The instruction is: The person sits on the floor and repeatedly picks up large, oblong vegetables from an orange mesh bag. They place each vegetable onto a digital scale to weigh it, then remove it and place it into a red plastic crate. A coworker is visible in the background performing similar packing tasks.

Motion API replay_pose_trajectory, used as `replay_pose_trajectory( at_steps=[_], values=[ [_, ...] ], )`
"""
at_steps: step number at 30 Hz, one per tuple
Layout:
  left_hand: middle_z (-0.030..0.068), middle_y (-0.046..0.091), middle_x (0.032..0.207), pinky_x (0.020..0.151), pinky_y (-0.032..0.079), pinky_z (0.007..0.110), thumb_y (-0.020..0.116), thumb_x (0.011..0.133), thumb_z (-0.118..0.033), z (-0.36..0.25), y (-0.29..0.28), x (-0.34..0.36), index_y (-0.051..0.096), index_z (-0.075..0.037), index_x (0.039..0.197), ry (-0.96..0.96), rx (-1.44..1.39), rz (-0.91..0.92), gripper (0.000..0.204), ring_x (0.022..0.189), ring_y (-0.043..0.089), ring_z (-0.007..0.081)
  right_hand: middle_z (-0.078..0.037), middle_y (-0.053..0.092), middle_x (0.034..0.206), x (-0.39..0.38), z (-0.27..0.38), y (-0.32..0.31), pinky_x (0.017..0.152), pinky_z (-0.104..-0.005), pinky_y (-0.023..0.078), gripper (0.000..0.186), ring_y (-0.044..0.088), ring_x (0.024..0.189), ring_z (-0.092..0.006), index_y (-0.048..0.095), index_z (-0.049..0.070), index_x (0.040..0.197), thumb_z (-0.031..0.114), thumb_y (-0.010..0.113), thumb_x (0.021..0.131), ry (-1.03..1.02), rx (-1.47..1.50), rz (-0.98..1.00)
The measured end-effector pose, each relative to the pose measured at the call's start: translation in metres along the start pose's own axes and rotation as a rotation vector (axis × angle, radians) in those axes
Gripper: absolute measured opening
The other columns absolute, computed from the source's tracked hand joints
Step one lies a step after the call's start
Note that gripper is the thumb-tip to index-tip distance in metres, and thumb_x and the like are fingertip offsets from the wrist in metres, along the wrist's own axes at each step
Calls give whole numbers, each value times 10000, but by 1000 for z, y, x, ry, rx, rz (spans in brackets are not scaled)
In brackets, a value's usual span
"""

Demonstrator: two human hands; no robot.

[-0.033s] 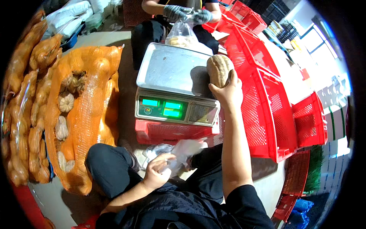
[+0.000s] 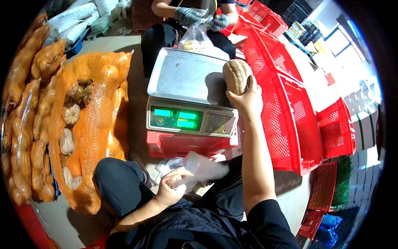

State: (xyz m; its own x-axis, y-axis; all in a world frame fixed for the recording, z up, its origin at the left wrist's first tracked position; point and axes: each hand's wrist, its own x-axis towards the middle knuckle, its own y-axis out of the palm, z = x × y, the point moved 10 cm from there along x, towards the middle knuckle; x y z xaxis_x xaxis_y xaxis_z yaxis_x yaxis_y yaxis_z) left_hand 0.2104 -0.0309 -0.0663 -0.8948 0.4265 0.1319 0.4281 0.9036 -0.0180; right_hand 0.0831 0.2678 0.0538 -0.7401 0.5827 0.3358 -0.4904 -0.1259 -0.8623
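Note:
A tan, ribbed pumpkin [image 2: 237, 76] is gripped in my right hand [image 2: 248, 98], with my arm stretched forward. It is at the right edge of the scale's metal pan [image 2: 186, 74] and casts a shadow there; whether it touches the pan I cannot tell. Closer to my body, over my lap, my left hand [image 2: 169, 189] is closed on a clear plastic bag [image 2: 205, 168], which spreads to the right from my fingers. Green displays [image 2: 186, 115] are lit on the front of the scale, which stands on a red crate [image 2: 190, 145].
Orange mesh sacks [image 2: 99, 137] of squash lie at left, one torn open with pumpkins [image 2: 72, 113] showing. Red crates [image 2: 286, 120] line the right side. Across the scale, a co-worker's gloved hands [image 2: 190, 15] hold a clear bag [image 2: 196, 37] with pale contents.
The plastic bag in my left hand has swung up and opened out to the right. The co-worker's hands have shifted slightly apart. My right hand and the pumpkin stay nearly in place.

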Motion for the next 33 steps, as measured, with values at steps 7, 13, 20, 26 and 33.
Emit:
replay_pose_trajectory(
  at_steps=[7,13,20,26,33],
  values=[
    [80,565,899,798,430,260,553,719,39,16,26,-6,572,15,924,-134,-261,172,208,847,556,162,-181,580,1190,28,-57,26,855,-353,486,708,600,1028,-253,485,-40,1260,248,734,663,286,1101,475],
    [14,614,783,675,437,242,472,965,-256,24,9,19,626,2,824,-399,-399,162,332,724,546,92,-180,502,1298,-82,-2,25,899,-498,478,675,550,1112,-353,383,59,1364,426,564,828,418,2048,835],
    [64,599,987,685,468,208,674,836,-85,-30,85,66,504,5,1129,-381,-263,303,351,819,571,81,-210,421,1360,-162,-47,-14,928,-595,413,747,473,1187,-403,348,80,1387,551,501,827,594,2529,679],
    [169,460,1285,958,403,310,702,813,-105,-64,259,41,364,21,1325,-460,-348,705,627,1180,449,201,-194,438,1355,-211,-199,-78,1015,-472,390,744,474,1211,-331,327,23,1384,440,579,822,466,2409,198],
    [137,377,1372,1025,346,355,730,778,-401,-45,442,-65,150,-51,1429,-777,-429,1146,940,1260,383,231,-189,430,1308,-356,-366,-172,1023,-404,350,965,461,1199,-308,347,-14,1355,329,788,568,556,984,-514]
  ],
)
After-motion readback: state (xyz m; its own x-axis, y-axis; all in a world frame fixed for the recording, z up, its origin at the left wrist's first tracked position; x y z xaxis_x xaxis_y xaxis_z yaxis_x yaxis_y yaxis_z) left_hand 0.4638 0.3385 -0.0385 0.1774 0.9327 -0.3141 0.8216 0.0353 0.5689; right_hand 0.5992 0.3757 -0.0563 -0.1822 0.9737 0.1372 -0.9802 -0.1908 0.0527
